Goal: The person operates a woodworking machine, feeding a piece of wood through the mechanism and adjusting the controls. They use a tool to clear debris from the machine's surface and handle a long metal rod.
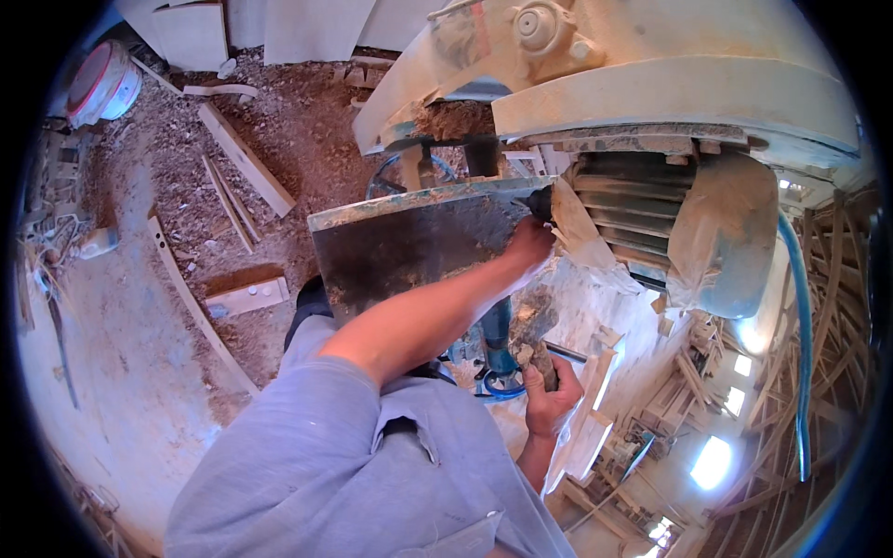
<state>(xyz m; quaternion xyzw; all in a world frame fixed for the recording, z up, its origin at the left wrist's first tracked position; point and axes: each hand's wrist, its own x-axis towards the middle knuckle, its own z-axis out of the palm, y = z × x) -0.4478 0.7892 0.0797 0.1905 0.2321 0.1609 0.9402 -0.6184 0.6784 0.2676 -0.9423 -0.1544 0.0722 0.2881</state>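
Note:
My left hand [531,244] reaches across the dark metal table [409,244] of a dust-covered machine. Its fingers are curled beside a dark knob-like part [539,203] near the finned electric motor [633,212]; what they hold is hidden. Lower down, my right hand [553,400] is closed round the bottom of a ragged, dusty brown piece [536,324], its thumb laid against it. The piece stands upright beside a blue-green column [497,335] under the table. I cannot tell if the piece is cloth, paper or wood.
Above stretches the machine's large cream body [679,88]. A blue handwheel [504,384] sits below the table. A blue hose [802,353] hangs at right. Wood strips [244,160] lie on the littered floor at left, near a white-and-red bucket [104,84]. Timber [828,307] is stacked far right.

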